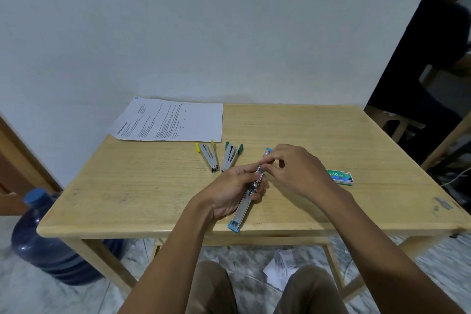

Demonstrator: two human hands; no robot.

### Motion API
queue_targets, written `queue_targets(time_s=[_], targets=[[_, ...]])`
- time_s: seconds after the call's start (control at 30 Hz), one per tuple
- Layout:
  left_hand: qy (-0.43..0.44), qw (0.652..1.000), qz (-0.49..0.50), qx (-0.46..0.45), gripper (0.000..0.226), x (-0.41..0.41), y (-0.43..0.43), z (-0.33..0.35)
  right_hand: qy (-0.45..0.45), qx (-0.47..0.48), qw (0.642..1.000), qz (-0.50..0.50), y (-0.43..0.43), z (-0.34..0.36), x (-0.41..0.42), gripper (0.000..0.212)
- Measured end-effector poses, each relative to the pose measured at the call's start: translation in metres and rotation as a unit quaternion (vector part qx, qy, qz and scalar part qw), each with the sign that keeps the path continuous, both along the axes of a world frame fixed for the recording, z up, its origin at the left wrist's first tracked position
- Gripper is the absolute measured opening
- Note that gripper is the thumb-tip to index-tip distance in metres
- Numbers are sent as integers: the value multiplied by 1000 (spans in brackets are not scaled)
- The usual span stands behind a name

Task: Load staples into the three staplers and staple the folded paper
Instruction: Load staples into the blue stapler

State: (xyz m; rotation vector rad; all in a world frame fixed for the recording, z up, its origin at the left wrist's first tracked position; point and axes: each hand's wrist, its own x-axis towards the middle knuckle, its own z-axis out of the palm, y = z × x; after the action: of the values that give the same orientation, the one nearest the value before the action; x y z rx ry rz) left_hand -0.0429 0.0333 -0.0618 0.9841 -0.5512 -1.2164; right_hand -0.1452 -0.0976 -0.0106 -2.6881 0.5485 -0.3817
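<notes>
A blue stapler (242,209), swung open into one long line, is held over the wooden table (132,186) by the left hand (229,192), whose fingers are curled round its middle from the left side. The right hand (293,173) is set against the upper half of the same stapler, with thumb and forefinger pinched on the metal staple channel. A strip of staples may be gripped between them, but it is too small to be made out. Just beyond the left hand, a yellow stapler (207,157) and a green stapler (230,157) are laid side by side, each spread open in a V. Near the right hand, on its right, a green staple box (340,177) is seen. Farther beyond the left hand, at the table's far edge, a printed sheet of paper (170,120) is laid flat.
</notes>
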Motion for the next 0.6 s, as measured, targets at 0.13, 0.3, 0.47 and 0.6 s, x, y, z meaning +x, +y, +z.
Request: queue_targets(time_s=[0.13, 0.3, 0.47, 0.6], targets=[[3, 1000, -6, 2, 32, 0, 0, -1, -30, 48, 998, -19, 2, -8, 0, 13], [6, 1000, -5, 7, 36, 0, -1, 0, -67, 118, 990, -40, 5, -13, -1, 7], [19, 1000, -2, 1, 35, 0, -1, 1, -68, 63, 995, -33, 3, -14, -9, 5], [29, 1000, -8, -10, 38, 1, -2, 0, -21, -6, 998, 64, -5, -16, -22, 24]])
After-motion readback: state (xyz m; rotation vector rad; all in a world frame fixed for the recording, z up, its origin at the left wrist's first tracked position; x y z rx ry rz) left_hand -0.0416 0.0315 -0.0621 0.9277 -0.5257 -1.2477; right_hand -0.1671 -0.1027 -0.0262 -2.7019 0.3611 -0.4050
